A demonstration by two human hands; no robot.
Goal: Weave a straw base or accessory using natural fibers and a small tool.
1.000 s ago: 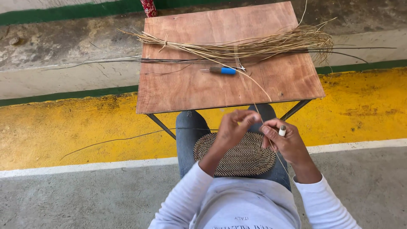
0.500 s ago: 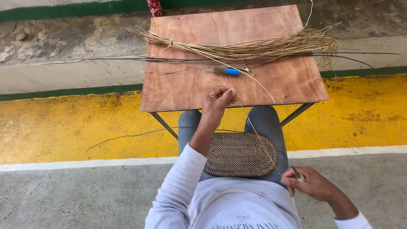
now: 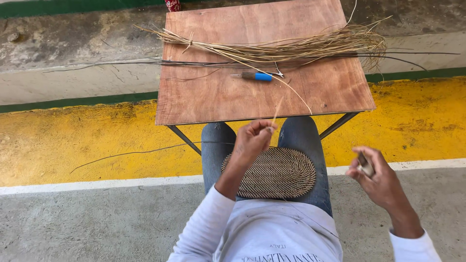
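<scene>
An oval woven mat (image 3: 276,173) of dark and pale fibre lies on my lap. My left hand (image 3: 252,140) is raised just above its far edge and pinches a thin pale straw strand (image 3: 275,114) that points up toward the table. Out to the right of my knee, my right hand (image 3: 376,177) is closed on a small knife-like tool (image 3: 365,165) with a pale blade. A bundle of dry straw fibres (image 3: 286,48) lies across the wooden table (image 3: 218,97), with several dark thin reeds under it.
A blue-handled awl (image 3: 256,76) rests on the table beside the straw. The table stands on thin metal legs (image 3: 184,139) over a yellow painted floor band (image 3: 73,140). A loose dark reed (image 3: 126,154) lies on the floor at left. A red object (image 3: 172,5) stands behind the table.
My left hand has dropped from the table edge back toward the mat, now pinching a strand. My right hand has lifted and come a little inward with the tool.
</scene>
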